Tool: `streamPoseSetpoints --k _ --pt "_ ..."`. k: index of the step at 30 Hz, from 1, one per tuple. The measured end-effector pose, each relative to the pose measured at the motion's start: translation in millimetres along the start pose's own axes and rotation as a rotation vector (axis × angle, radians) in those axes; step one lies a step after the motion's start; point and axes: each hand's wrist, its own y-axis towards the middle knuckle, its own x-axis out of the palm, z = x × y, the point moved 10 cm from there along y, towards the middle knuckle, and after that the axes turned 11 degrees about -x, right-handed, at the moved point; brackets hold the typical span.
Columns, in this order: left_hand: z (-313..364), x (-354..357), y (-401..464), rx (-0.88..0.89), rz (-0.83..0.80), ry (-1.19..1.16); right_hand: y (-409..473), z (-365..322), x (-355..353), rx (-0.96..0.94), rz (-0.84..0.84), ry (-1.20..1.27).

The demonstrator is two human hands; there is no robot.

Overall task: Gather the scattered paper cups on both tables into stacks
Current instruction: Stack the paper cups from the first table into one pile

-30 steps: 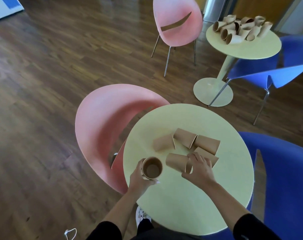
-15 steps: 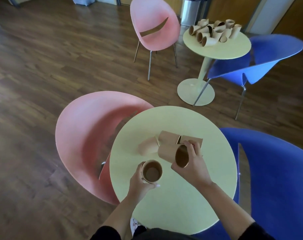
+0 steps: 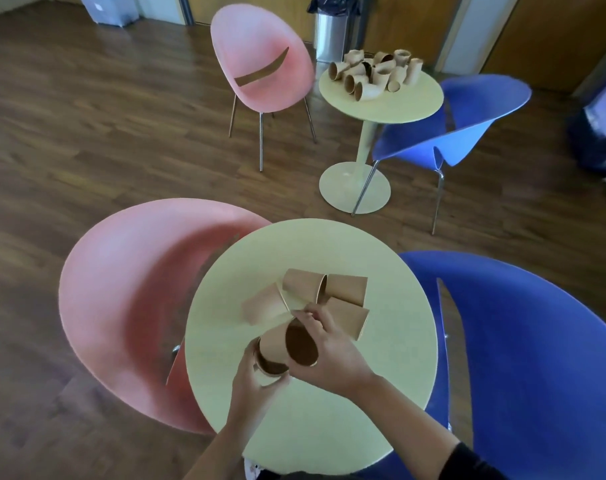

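On the near round yellow table (image 3: 391, 344) my left hand (image 3: 256, 386) grips an upright brown paper cup (image 3: 271, 368). My right hand (image 3: 329, 355) holds a second paper cup (image 3: 296, 342) tilted, its base resting in the mouth of the first. Beyond my hands several more cups lie on their sides in a cluster: one at the left (image 3: 265, 304), one behind (image 3: 303, 284), two at the right (image 3: 348, 289). The far yellow table (image 3: 398, 105) carries a heap of scattered cups (image 3: 374, 74).
A pink chair (image 3: 128, 306) stands left of the near table, a blue chair (image 3: 537, 358) to its right. Another pink chair (image 3: 260, 67) and blue chair (image 3: 461, 129) flank the far table. A metal bin (image 3: 331, 32) stands by the back wall.
My right hand lifted a lying cup from the cluster and brought it left and down onto the cup in my left hand. The view tilted up toward the far table.
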Motion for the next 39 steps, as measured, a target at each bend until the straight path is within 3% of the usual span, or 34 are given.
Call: streamPoseSetpoints --k 10,23,35,39 --pt "-4 -3 0 -0.056 0.001 0.013 6 5 33 0.010 -0.075 0.023" --pt "-7 -3 2 -0.106 -0.004 0.004 10 18 97 0.052 -0.451 -0.213" --pt "-4 -3 5 -0.073 -0.025 -0.041 12 25 97 0.043 -0.403 -0.183" --pt "1 0 9 -0.027 -0.020 -0.021 17 39 67 0.078 -0.245 -0.201"
